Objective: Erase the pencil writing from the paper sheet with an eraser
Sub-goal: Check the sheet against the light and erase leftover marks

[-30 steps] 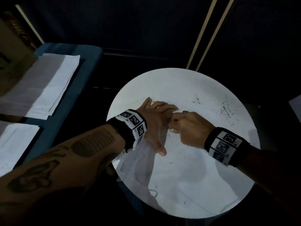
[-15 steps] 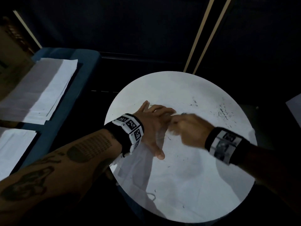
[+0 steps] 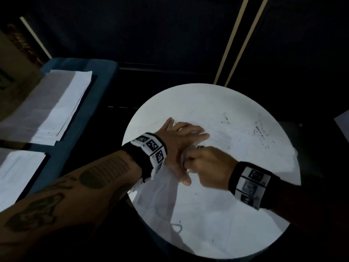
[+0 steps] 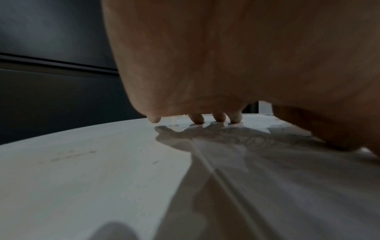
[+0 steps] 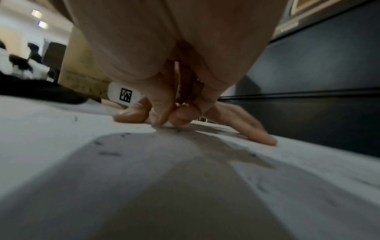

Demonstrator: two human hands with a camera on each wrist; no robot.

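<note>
Since earlier, right hand (image 3: 205,165), pinching eraser (image 5: 167,124), slid under flat, spread left hand (image 3: 179,146); eraser's axis unclear.

Left hand (image 4: 236,65) fills upper frame, straight fingertips (image 4: 219,117) touching white paper sheet (image 4: 287,186) at centre; white round tabletop (image 4: 82,170) lower left.

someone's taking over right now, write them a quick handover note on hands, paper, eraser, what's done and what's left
Left hand: fingers spread flat, pressing the paper sheet down on the round white table.
Right hand: pinches the white eraser against the sheet, beside the left thumb.
Done: eraser crumbs lie scattered at the far right.
Left: faint pencil lines remain just beyond the right hand; rub those out, then sweep off the crumbs.
</note>
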